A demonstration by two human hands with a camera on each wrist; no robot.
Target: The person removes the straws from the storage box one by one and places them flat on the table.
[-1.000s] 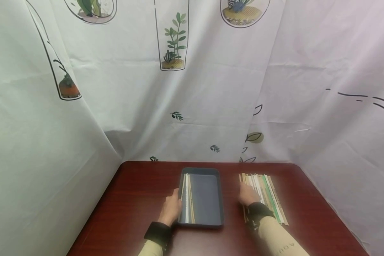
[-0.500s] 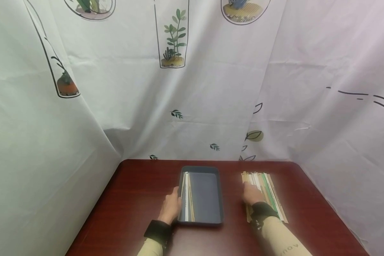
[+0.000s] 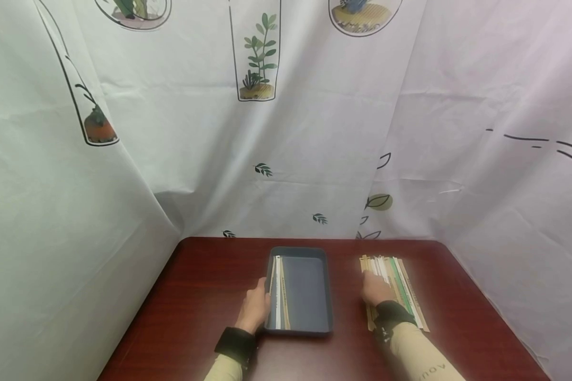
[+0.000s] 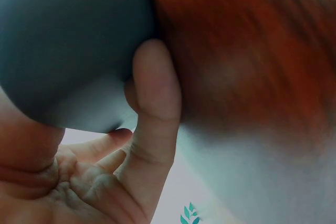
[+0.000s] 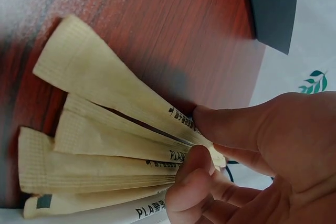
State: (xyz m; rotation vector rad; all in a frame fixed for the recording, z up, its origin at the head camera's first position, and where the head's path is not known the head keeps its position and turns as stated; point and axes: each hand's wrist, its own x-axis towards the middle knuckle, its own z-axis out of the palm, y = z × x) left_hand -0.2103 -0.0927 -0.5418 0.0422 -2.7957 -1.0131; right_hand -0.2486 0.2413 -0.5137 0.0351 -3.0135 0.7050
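Note:
My left hand (image 3: 254, 308) grips the left wall of a dark grey rectangular tray (image 3: 310, 296). Close up in the left wrist view, a finger lies along the outside of the tray (image 4: 68, 61). Several slim paper-wrapped straws (image 3: 279, 296), white and tan, lie lengthwise along the tray's left side. To the right of the tray, my right hand (image 3: 376, 288) is over the left end of a row of wrapped straws (image 3: 402, 286). In the right wrist view, its thumb and index finger pinch a tan wrapped straw (image 5: 89, 59) at the row's edge, with printed wrappers fanned out beside it.
Both the tray and the straw row rest on a reddish-brown table (image 3: 209, 275). A bare strip of tabletop separates them. White cloth (image 3: 314, 143) printed with plants hangs behind and at both sides of the table.
My right hand has shifted slightly right, and the leftmost straws have moved with it toward the rest of the row. My left hand keeps its hold on the tray.

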